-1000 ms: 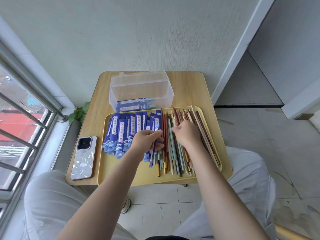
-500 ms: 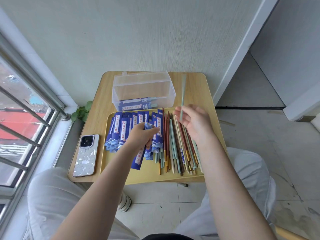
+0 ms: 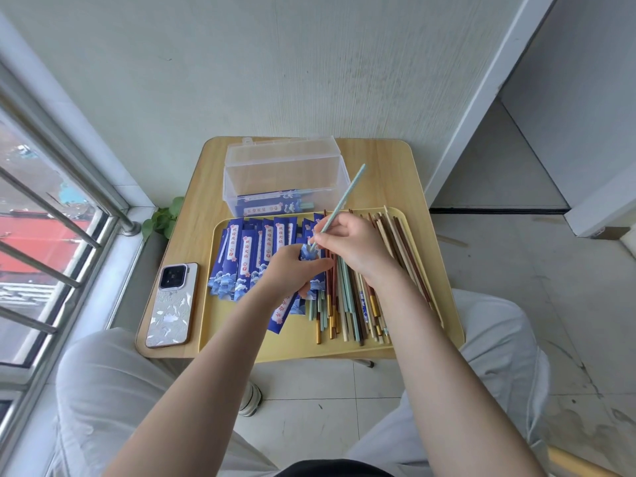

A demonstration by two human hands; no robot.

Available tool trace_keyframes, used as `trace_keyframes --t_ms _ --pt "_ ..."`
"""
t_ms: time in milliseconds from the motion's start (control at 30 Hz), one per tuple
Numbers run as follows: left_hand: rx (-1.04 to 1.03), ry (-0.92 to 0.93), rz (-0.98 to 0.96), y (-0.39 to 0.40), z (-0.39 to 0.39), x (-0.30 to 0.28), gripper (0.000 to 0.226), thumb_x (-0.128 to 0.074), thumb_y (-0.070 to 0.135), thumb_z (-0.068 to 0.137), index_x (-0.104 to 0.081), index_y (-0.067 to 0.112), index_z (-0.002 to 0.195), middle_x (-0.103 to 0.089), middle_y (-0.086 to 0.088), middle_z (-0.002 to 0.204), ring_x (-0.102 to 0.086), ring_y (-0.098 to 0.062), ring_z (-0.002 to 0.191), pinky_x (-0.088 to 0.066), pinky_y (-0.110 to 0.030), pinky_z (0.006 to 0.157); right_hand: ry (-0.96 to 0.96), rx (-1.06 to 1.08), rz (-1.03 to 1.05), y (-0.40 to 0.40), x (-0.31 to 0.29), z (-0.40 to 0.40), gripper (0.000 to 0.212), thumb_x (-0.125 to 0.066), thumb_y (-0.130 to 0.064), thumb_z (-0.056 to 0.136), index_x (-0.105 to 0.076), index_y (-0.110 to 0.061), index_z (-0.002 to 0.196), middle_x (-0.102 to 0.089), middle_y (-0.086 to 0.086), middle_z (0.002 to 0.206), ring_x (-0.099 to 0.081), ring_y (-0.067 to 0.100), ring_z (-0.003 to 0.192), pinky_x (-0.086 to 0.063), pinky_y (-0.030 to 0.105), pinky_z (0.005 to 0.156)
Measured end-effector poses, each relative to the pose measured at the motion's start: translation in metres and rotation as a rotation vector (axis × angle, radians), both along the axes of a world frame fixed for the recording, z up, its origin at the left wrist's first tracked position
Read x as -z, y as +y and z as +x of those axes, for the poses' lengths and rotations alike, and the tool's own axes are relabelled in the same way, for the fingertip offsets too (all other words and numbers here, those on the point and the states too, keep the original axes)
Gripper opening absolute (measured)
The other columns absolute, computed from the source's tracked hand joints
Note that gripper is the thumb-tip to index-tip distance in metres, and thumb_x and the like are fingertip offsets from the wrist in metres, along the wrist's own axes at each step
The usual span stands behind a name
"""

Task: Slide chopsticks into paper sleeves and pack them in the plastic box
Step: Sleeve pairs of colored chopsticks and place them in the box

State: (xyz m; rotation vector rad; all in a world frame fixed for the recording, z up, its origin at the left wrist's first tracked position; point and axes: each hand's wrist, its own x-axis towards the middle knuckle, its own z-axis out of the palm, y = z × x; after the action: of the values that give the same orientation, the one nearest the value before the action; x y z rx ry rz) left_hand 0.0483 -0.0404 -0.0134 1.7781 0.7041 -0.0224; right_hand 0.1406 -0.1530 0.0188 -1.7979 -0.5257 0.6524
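Near the frame's centre, above the yellow tray, the right hand pinches a pale green chopstick whose lower tip meets the blue paper sleeve gripped by the left hand, so it should enter aligned with the sleeve's mouth, the plastic box waiting behind.

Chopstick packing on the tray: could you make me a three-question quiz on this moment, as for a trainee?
1. True or false: the right hand pinches a light green chopstick.
2. What does the left hand hold? A) a phone B) a blue paper sleeve C) the plastic box
3. Fill in: the phone lies on the table, on the ____ side of the yellow tray.

Key: 1 true, its lower tip at the sleeve's mouth. 2 B. 3 left.
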Motion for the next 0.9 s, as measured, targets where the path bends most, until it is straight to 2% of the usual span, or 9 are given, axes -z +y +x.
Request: trace_keyframes --t_ms 133,300,433,500,567,633,667,800,900 --pt "0.012 -0.003 0.004 -0.001 0.0 0.004 0.03 -0.074 0.025 0.087 -0.05 0.012 0.075 -0.054 -0.004 0.054 -0.049 -0.019 0.045 -0.048 -0.027 0.051 0.023 -0.01 0.035 0.001 -0.002 -0.001 0.013 -0.065 -0.027 0.096 -0.069 -0.017 0.105 -0.076 -0.003 0.096 -0.071 0.01 0.089 -0.053 0.02 0.074" --pt "0.01 -0.012 0.004 -0.002 -0.001 0.007 0.028 -0.074 0.025 0.088 -0.053 0.01 0.078 -0.055 -0.006 0.059 -0.05 -0.017 0.047 -0.048 -0.023 0.048 -0.011 0.0 0.029 0.002 -0.005 0.001 0.024 -0.054 -0.035 0.102 -0.068 -0.018 0.11 -0.075 -0.002 0.097 -0.071 0.013 0.089 -0.054 0.026 0.076" --pt "0.001 -0.031 -0.086 -0.001 -0.003 0.009 0.028 -0.071 0.026 0.091 -0.052 0.01 0.078 -0.051 -0.002 0.055 -0.049 -0.019 0.048 -0.057 -0.038 0.06 -0.004 0.157 0.015 0.002 0.002 0.008 0.024 -0.045 -0.026 0.105 -0.067 -0.016 0.104 -0.072 0.006 0.093 -0.069 0.016 0.074 -0.055 0.028 0.064" --pt "-0.044 -0.045 -0.183 -0.001 -0.005 0.009 0.027 -0.063 0.028 0.096 -0.05 0.01 0.081 -0.048 -0.002 0.054 -0.045 -0.019 0.048 -0.052 -0.036 0.054 -0.086 0.213 -0.173 -0.002 0.01 0.01 0.022 -0.044 -0.018 0.104 -0.064 -0.012 0.099 -0.069 0.006 0.086 -0.065 0.015 0.064 -0.055 0.028 0.057" --pt "-0.117 -0.025 -0.312 -0.002 -0.006 0.007 0.025 -0.049 0.029 0.101 -0.046 0.01 0.085 -0.048 -0.004 0.057 -0.042 -0.019 0.049 -0.044 -0.032 0.051 -0.237 0.107 -0.528 -0.007 0.024 0.011 0.019 -0.047 -0.017 0.102 -0.061 -0.006 0.095 -0.067 0.006 0.083 -0.065 0.019 0.062 -0.057 0.032 0.058" --pt "-0.185 0.007 -0.428 -0.003 -0.007 0.007 0.023 -0.04 0.029 0.099 -0.044 0.011 0.086 -0.05 -0.006 0.058 -0.043 -0.021 0.049 -0.04 -0.033 0.054 -0.32 -0.003 -0.826 -0.011 0.036 0.006 0.012 -0.053 -0.018 0.1 -0.057 -0.01 0.092 -0.062 0.005 0.079 -0.063 0.021 0.064 -0.049 0.03 0.052" --pt "-0.208 0.017 -0.461 -0.004 -0.008 0.008 0.022 -0.038 0.029 0.097 -0.045 0.011 0.086 -0.051 -0.007 0.059 -0.043 -0.021 0.05 -0.04 -0.033 0.056 -0.333 -0.027 -0.9 -0.011 0.04 0.003 0.01 -0.056 -0.018 0.099 -0.056 -0.011 0.092 -0.059 0.004 0.077 -0.063 0.022 0.068 -0.045 0.029 0.05" --pt "-0.251 0.022 -0.537 -0.008 -0.01 0.013 0.025 -0.033 0.03 0.094 -0.046 0.016 0.078 -0.052 -0.007 0.059 -0.042 -0.021 0.049 -0.038 -0.031 0.053 -0.348 -0.061 -0.997 -0.005 0.044 -0.005 0.009 -0.057 -0.011 0.097 -0.053 -0.011 0.089 -0.054 0.004 0.078 -0.06 0.022 0.074 -0.045 0.029 0.055" --pt "-0.292 0.015 -0.55 -0.008 -0.01 0.016 0.022 -0.033 0.025 0.093 -0.048 0.012 0.084 -0.051 -0.009 0.059 -0.042 -0.022 0.049 -0.038 -0.031 0.053 -0.333 -0.068 -1.001 -0.003 0.042 -0.006 0.004 -0.056 -0.007 0.096 -0.055 -0.009 0.094 -0.055 0.005 0.081 -0.06 0.023 0.076 -0.05 0.03 0.062"
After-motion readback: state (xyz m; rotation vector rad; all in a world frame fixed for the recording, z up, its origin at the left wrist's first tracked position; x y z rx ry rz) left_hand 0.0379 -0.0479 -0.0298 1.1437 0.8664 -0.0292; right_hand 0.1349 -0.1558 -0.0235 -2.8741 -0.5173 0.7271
